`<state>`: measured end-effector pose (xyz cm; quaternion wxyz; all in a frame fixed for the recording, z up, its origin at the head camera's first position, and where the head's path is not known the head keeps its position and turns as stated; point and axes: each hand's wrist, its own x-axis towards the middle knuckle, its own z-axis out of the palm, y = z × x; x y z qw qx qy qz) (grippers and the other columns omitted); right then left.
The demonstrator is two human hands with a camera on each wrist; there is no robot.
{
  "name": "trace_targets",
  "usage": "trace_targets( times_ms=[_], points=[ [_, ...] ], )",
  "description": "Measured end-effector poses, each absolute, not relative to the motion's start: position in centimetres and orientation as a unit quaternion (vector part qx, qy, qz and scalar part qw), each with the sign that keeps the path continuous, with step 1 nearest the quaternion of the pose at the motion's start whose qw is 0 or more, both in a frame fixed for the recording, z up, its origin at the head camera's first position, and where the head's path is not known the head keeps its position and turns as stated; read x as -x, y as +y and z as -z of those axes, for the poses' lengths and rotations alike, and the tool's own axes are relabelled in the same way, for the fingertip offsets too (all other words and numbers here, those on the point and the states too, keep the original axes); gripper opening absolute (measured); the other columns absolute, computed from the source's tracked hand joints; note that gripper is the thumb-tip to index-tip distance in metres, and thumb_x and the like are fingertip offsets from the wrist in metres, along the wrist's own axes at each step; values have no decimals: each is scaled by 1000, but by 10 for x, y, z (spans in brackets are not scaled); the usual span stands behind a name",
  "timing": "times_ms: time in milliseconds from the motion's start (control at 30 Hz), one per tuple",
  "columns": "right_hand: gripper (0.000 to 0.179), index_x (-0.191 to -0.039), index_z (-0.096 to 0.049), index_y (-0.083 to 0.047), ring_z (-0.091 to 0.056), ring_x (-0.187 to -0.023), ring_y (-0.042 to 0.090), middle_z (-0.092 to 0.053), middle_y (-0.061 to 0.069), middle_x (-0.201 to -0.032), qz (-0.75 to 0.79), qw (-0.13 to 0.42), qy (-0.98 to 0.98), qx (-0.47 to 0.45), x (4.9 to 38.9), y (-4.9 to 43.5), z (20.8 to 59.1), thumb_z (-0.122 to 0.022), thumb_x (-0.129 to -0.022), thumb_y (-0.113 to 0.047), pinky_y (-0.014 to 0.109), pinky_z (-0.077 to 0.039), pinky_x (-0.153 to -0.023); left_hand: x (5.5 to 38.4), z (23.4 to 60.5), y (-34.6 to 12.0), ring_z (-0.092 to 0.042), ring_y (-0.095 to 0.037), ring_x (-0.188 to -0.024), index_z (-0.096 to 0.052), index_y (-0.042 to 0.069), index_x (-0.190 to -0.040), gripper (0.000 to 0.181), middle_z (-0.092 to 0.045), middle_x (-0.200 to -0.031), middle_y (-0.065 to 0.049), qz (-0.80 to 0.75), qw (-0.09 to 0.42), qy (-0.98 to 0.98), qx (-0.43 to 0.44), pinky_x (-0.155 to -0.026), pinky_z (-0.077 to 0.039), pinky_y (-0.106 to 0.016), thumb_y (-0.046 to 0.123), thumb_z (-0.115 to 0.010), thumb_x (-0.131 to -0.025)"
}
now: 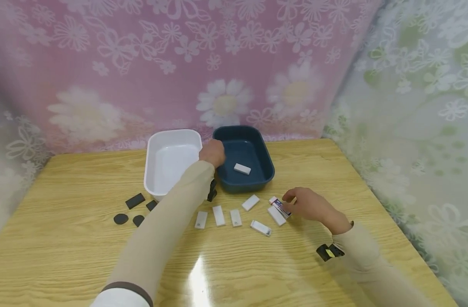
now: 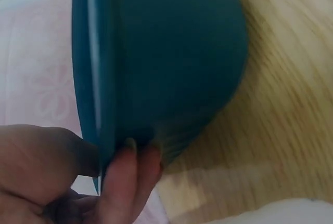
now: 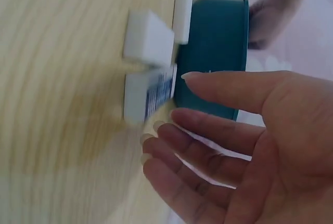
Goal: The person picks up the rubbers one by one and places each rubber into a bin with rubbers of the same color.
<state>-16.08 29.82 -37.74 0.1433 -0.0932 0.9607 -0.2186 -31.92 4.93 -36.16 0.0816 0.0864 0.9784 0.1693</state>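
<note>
At the far left of the wooden table we saw a black block and, nearer to us, a black oval piece; just right of them lay a second rounded black piece and another black piece, both partly hidden by the left sleeve; beyond these stood a white tub, before a pink flowered cloth; the left hand was at the near-side gap between the tubs, and pinched the rim of the blue tub, thumb on one side and bent fingers on the other; inside that tub we could see one white block; in front of it, on the wood, three white blocks lay in a loose row, with a tilted one near the tub and another closer to us; further right a plain white block lay beside a labelled block; over these we found the right hand, its fingers loosely bent and its thumb well parted from them, holding nothing; whether a fingertip touched the labelled block we could not tell.
</note>
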Motion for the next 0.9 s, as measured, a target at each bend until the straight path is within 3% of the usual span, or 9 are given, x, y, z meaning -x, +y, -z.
trace_targets(
  times_ms=[200, 433, 600, 900],
  points=[
    [25, -107, -66, -1, -58, -80, 16, -64, 5, -94, 198, 154, 964, 84, 155, 284, 384, -68, -88, -16, 38, -48, -71, 322, 365, 48, -63, -23, -85, -67, 1, -104, 20, -64, -109, -12, -175, 97, 977, -69, -70, -53, -38, 10, -54, -93],
    [24, -107, -65, 3, -59, -80, 17, -65, 7, -94, 197, 133, 968, 83, 152, 283, 391, -68, -87, -10, 36, -49, -70, 323, 370, 56, -61, -26, -95, -59, -1, -119, 31, -59, -118, -12, -162, 91, 982, -35, -77, -52, -38, 16, -54, -94],
    [24, -108, -65, 4, -61, -84, 20, -65, 10, -96, 194, 115, 970, 86, 155, 286, 393, -66, -88, -8, 38, -49, -72, 323, 373, 64, -63, -25, -90, -45, -2, -129, 39, -65, -105, -12, -180, 82, 980, 18, -77, -52, -36, 17, -52, -96],
    [20, -102, -66, 6, -61, -81, 21, -65, 12, -93, 156, 119, 976, 92, 159, 284, 389, -66, -88, -8, 41, -50, -73, 323, 373, 67, -66, -22, -86, -43, -4, -129, 37, -67, -100, -12, -192, 73, 978, 29, -74, -54, -36, 16, -49, -98]
  ],
)
